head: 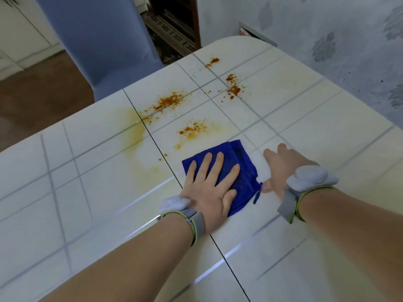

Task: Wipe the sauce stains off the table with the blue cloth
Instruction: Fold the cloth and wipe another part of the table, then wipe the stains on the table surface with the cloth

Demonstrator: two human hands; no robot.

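While splayed left hand (pixel 209 192) fingers (pixel 205 164) pressed plush folded blue cloth (pixel 242 162), right hand (pixel 283 168) fingers (pixel 281 149) straight at 3 o'clock, glossy tiled counter (pixel 87 192).

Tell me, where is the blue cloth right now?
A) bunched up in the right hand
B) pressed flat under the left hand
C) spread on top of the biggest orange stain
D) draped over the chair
B: the left hand lies with straight fingers on the blue cloth, which sits flat on the table, short of the sauce stains.

Cloth (pixel 238 159) on table (pixel 65 192) — stains (pixel 168 102) behind it.
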